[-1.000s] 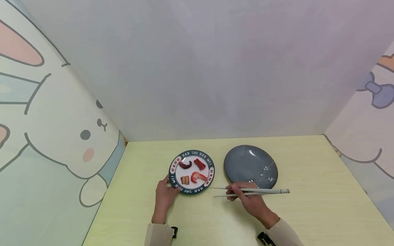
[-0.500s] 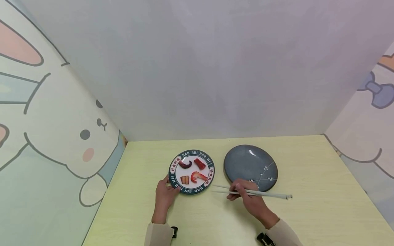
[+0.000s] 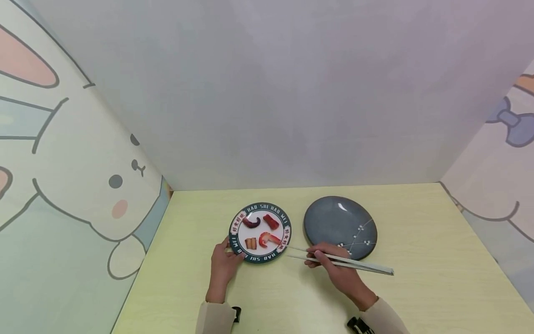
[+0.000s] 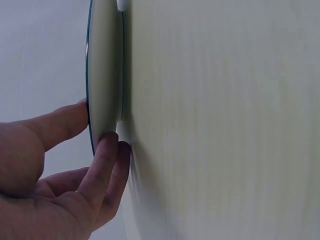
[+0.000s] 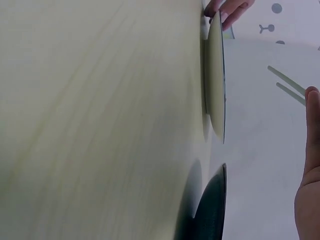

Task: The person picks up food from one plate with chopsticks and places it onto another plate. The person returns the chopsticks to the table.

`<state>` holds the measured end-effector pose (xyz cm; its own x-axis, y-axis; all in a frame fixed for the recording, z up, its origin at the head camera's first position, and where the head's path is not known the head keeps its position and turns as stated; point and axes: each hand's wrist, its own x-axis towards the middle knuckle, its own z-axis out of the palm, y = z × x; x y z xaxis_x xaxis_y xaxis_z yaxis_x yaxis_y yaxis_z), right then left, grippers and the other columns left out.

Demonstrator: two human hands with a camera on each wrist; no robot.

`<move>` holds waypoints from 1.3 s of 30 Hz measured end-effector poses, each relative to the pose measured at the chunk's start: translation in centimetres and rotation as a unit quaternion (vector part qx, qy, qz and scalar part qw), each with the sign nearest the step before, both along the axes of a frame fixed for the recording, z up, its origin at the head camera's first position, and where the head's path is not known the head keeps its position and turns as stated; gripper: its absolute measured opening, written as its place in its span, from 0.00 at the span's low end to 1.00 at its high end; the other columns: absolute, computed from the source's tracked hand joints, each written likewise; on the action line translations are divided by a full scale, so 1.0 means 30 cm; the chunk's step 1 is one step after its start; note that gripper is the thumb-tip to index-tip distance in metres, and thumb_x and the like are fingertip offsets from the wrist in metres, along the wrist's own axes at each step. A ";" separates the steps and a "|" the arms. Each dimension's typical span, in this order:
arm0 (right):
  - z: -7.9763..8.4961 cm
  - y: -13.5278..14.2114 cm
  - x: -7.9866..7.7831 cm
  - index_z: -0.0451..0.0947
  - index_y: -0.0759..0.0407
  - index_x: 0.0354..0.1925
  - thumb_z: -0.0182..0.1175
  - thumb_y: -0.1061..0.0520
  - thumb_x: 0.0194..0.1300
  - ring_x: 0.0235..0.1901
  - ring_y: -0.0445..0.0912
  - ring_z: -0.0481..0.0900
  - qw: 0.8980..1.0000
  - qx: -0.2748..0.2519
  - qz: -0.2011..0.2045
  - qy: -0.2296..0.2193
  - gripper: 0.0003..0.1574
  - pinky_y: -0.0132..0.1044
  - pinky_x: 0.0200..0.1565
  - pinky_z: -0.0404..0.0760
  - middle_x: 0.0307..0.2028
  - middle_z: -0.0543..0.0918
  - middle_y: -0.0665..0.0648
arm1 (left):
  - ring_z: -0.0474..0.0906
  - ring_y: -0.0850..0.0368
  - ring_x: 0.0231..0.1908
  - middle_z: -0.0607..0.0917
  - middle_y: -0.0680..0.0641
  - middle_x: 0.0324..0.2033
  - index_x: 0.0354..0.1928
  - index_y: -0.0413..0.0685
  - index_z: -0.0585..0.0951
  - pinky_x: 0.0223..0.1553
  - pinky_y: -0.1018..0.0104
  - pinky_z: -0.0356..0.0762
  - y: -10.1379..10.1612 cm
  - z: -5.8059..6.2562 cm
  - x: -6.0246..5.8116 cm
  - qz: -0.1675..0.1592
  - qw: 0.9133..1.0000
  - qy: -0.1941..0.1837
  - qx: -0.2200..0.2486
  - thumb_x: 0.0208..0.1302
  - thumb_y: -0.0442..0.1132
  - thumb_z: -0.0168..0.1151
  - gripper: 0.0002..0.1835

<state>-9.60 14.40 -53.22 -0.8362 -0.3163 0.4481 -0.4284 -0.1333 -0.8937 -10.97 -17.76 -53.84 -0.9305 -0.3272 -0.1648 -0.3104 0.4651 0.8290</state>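
My main worry was with the chopsticks (image 3: 367,265): their tips stood apart, the upper one overlapping the lower-right edge of the white plate (image 3: 263,207) in the head view, and in the right wrist view they hung in the air, clear of it. If they closed unevenly or crossed, a piece such as the shrimp (image 3: 272,238) could twist free or skid into the striped piece (image 3: 251,243) just beside it. The red piece (image 3: 271,221) and the dark curl (image 3: 251,225), higher on the plate, looked likely to roll if pushed from one side. The plate sat at lower centre of the frame, and raising my grip on its rim could tip everything on it. My right hand (image 3: 340,273) also overlapped the near edge of the grey plate (image 3: 333,222), so a careless dip might knock that. As for pose, my left hand (image 3: 225,265) came up from the bottom edge and pinched the white plate's lower-left rim, thumb over the top, fingers beneath. My right hand reached in from the lower right, fingers curled round the chopsticks, thumb along them, tips pointing left and held above the bench (image 3: 425,241).
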 end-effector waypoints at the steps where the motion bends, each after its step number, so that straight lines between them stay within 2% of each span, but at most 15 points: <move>1: 0.000 0.000 0.000 0.82 0.73 0.48 0.53 0.78 0.74 0.37 0.44 0.92 1.000 -0.001 -0.002 -0.004 0.13 0.43 0.38 0.89 0.37 0.86 0.72 | 0.81 0.47 0.43 0.76 0.32 0.56 0.75 0.28 0.67 0.42 0.59 0.79 0.000 0.000 0.000 0.000 1.000 0.000 0.000 0.61 0.27 0.74 0.41; 4: -0.002 0.000 0.004 0.83 0.70 0.44 0.59 0.77 0.70 0.34 0.41 0.91 0.999 0.003 -0.028 -0.016 0.10 0.41 0.36 0.89 0.34 0.86 0.69 | 0.82 0.47 0.44 0.77 0.32 0.56 0.75 0.28 0.67 0.42 0.59 0.80 0.001 0.001 0.000 0.000 1.000 0.000 0.001 0.61 0.27 0.74 0.41; 7: -0.001 0.001 0.008 0.82 0.73 0.40 0.60 0.78 0.69 0.31 0.40 0.89 0.999 -0.007 -0.046 -0.022 0.06 0.39 0.31 0.88 0.31 0.87 0.63 | 0.81 0.46 0.43 0.77 0.32 0.56 0.75 0.28 0.67 0.41 0.59 0.79 0.003 0.004 0.002 0.001 1.000 0.002 0.003 0.61 0.27 0.73 0.41; 12: 0.000 0.004 0.002 0.81 0.82 0.44 0.51 0.77 0.75 0.34 0.40 0.91 0.999 -0.034 -0.010 -0.021 0.11 0.40 0.32 0.89 0.38 0.91 0.53 | 0.81 0.46 0.42 0.77 0.31 0.56 0.75 0.27 0.67 0.40 0.61 0.79 0.004 0.007 0.005 0.002 1.000 0.005 0.004 0.60 0.26 0.73 0.41; 15: -0.005 0.004 -0.001 0.80 0.83 0.47 0.51 0.76 0.76 0.35 0.41 0.92 0.999 -0.037 0.008 -0.027 0.11 0.43 0.35 0.89 0.40 0.91 0.56 | 0.81 0.46 0.43 0.77 0.31 0.56 0.75 0.27 0.67 0.40 0.60 0.79 0.005 0.009 0.005 0.001 1.000 0.004 0.002 0.60 0.26 0.74 0.41; 19: -0.012 0.001 0.001 0.79 0.85 0.47 0.52 0.76 0.76 0.36 0.42 0.92 0.998 -0.039 0.011 -0.049 0.11 0.45 0.36 0.89 0.38 0.88 0.72 | 0.81 0.47 0.43 0.77 0.31 0.56 0.75 0.27 0.67 0.41 0.60 0.79 0.006 0.009 0.003 0.000 1.000 0.003 0.004 0.61 0.26 0.73 0.41; 23: -0.009 -0.004 0.005 0.76 0.89 0.52 0.48 0.72 0.80 0.41 0.44 0.92 0.997 -0.029 0.019 -0.074 0.16 0.45 0.41 0.89 0.43 0.85 0.81 | 0.81 0.46 0.44 0.77 0.31 0.57 0.75 0.27 0.67 0.42 0.59 0.79 0.004 0.007 0.003 -0.001 1.000 0.003 0.006 0.61 0.26 0.73 0.41; 26: -0.006 -0.008 0.007 0.76 0.88 0.53 0.49 0.71 0.80 0.40 0.43 0.92 0.997 -0.015 0.012 -0.073 0.17 0.44 0.42 0.89 0.43 0.86 0.80 | 0.81 0.46 0.44 0.77 0.31 0.57 0.75 0.28 0.67 0.42 0.58 0.80 0.004 0.008 0.004 -0.001 1.000 0.004 0.007 0.61 0.26 0.73 0.41; 33: -0.012 -0.006 0.005 0.81 0.83 0.45 0.53 0.73 0.77 0.30 0.40 0.89 0.998 -0.004 -0.040 -0.054 0.11 0.40 0.31 0.88 0.33 0.84 0.74 | 0.82 0.47 0.43 0.77 0.31 0.56 0.75 0.28 0.67 0.41 0.60 0.80 0.004 0.006 0.003 -0.001 1.000 0.006 0.005 0.61 0.26 0.74 0.41; 39: -0.020 -0.005 0.000 0.79 0.84 0.43 0.55 0.73 0.76 0.29 0.41 0.88 0.998 -0.006 -0.043 -0.049 0.10 0.40 0.29 0.88 0.31 0.83 0.73 | 0.81 0.47 0.43 0.77 0.32 0.56 0.75 0.28 0.67 0.41 0.60 0.79 0.004 0.006 0.004 0.000 1.000 0.004 0.006 0.61 0.26 0.73 0.41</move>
